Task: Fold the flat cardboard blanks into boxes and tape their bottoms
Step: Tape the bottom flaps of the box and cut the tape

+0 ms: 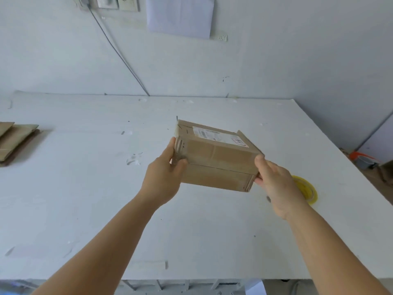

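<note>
You grip one folded, seemingly taped box point(214, 158) above the table point(85, 199), left hand point(163, 177) and right hand point(276, 184) clasping its ends, while flat blanks point(17, 139) at far left await folding.

open white table point(191, 231) between the forearms, yellow tape roll point(306, 189) near right edge, flat blanks point(17, 139) far left

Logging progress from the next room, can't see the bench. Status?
Both hands, left and right, grip the folded box above the table. Tape roll behind right hand. Nothing blocking.
</note>
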The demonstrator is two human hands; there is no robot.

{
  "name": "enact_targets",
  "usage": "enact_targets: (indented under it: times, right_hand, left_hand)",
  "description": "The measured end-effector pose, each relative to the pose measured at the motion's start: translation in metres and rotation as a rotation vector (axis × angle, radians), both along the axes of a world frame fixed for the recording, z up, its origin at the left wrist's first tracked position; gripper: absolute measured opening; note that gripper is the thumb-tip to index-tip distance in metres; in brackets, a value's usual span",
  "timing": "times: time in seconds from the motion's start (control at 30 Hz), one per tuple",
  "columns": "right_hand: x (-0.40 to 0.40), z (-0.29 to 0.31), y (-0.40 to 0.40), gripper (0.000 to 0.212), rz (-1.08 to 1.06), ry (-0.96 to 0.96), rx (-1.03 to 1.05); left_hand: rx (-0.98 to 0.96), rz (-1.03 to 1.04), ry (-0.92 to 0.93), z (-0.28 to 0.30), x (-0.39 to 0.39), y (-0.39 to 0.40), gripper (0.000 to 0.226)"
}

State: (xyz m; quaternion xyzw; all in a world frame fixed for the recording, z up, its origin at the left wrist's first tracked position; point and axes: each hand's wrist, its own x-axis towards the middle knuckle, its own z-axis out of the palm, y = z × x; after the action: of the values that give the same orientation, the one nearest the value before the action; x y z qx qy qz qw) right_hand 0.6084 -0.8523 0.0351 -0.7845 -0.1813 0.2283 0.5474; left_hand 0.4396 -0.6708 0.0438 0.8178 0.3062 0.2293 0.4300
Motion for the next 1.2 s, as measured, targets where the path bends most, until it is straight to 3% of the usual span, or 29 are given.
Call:
enact_targets:
  times: [0.07, 0.2, 0.37, 0.53, 0.63, 0.87, 0.93, 1.07, 1.2]
  right_hand:
    - [0.001, 0.0, 0.007, 0.052, -0.074, 0.075, 0.075]
    - [0.012, -0.003, 0.023, 0.071, -0.26, 0.032, 0.085]
    - [0.031, -0.007, 0.035, 0.015, -0.33, -0.016, 0.167]
    - [0.058, -0.003, 0.047, 0.04, -0.253, -0.137, 0.146]
    - [0.084, -0.008, 0.054, 0.035, -0.243, -0.204, 0.041]
    - [0.168, -0.032, 0.067, 0.037, -0.297, -0.273, -0.06]
    - [0.196, -0.04, 0.071, 0.036, -0.306, -0.278, -0.089]
    - [0.242, -0.054, 0.081, 0.037, -0.335, -0.182, -0.013]
    - [0.284, -0.076, 0.093, 0.048, -0.301, 0.003, 0.109]
  left_hand:
    - [-0.076, -0.046, -0.036, 0.007, 0.005, 0.005, 0.052]
    - [-0.182, -0.031, -0.059, 0.019, 0.021, 0.014, 0.048]
    - [-0.241, -0.05, 0.016, 0.007, 0.053, 0.038, 0.03]
    - [-0.128, -0.054, 0.03, -0.005, 0.092, 0.056, 0.036]
    - [-0.077, -0.022, 0.008, -0.007, 0.121, 0.064, 0.042]
    - [-0.039, 0.011, 0.022, -0.026, 0.199, 0.073, 0.03]
    - [-0.079, 0.017, 0.019, -0.035, 0.223, 0.076, 0.037]
    - [-0.122, -0.11, 0.056, -0.052, 0.271, 0.08, 0.082]
    - [-0.172, -0.227, 0.066, -0.069, 0.309, 0.076, 0.086]
